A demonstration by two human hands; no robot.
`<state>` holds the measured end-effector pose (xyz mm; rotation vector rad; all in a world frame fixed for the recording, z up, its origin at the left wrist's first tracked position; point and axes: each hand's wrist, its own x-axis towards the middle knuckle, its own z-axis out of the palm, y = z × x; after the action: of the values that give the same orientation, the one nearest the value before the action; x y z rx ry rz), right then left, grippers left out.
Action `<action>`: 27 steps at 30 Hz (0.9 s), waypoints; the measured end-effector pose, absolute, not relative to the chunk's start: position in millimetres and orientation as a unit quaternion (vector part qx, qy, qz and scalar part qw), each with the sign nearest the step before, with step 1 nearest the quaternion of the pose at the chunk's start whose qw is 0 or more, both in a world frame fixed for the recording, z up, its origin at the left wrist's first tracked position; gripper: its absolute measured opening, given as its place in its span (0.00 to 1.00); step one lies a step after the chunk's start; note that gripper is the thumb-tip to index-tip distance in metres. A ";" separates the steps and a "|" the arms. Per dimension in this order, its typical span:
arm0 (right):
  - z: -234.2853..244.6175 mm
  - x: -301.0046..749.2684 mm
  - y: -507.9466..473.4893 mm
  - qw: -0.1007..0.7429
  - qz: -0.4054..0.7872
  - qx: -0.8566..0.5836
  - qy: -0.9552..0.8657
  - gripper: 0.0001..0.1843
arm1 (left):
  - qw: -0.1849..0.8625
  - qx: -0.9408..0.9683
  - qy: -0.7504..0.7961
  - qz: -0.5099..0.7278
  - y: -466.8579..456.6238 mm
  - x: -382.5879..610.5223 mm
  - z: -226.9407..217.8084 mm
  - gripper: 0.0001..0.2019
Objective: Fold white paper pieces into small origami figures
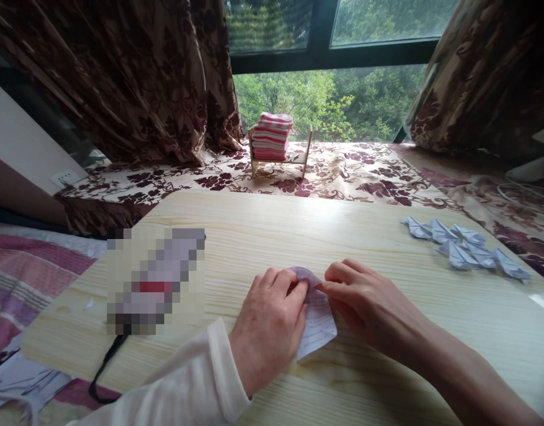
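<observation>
With left hand (268, 328) and right hand (365, 299) both pinching, holding between them a white paper (317, 328), printed with small lines, curved between the grips, sharp-cornered below them.

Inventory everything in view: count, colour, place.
Table: one, pale, centre.
Printed paper: one, white, table's near middle.
Folded papers: about six, white, table's far right.
Pixelated object: one, greyish with red, table's left.
Cord: one, black, near left.
Paper scrap: one, white, table's left.
Loose papers: several, white, lower left.
Window: one, dark frame, back.
Foliage: uncounted, green, outside.
Curtains: two, brown floral, beside window.
Stand: one, pale, before window.
Cloth stack: one, red/white, on stand.
Floral cloth: one, cream/maroon, under stand.
Striped bedding: one, pinkish, left.
Wall socket: one, white, left.
Unclear object: one, white, right edge.
Left hand: one, cream-sleeved, on paper.
Right hand: one, at paper's edge.
</observation>
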<state>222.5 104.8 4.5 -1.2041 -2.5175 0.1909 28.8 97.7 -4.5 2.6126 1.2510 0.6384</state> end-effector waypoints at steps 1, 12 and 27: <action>4.8 222.7 104.9 0.173 0.072 -0.423 -0.887 0.13 | 0.088 0.877 0.421 0.213 97.8 28.9 -4.3 0.15; 6.6 226.6 107.2 0.182 0.112 -0.427 -0.879 0.13 | 0.080 0.881 0.420 0.202 98.3 29.5 -3.3 0.15; 7.2 227.0 108.0 0.194 0.142 -0.436 -0.867 0.14 | 0.050 0.888 0.414 0.193 97.5 30.6 -2.2 0.11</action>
<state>227.0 108.0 7.2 -1.2235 -2.4317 0.3979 30.6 97.5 -2.2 2.7049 1.2591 0.5874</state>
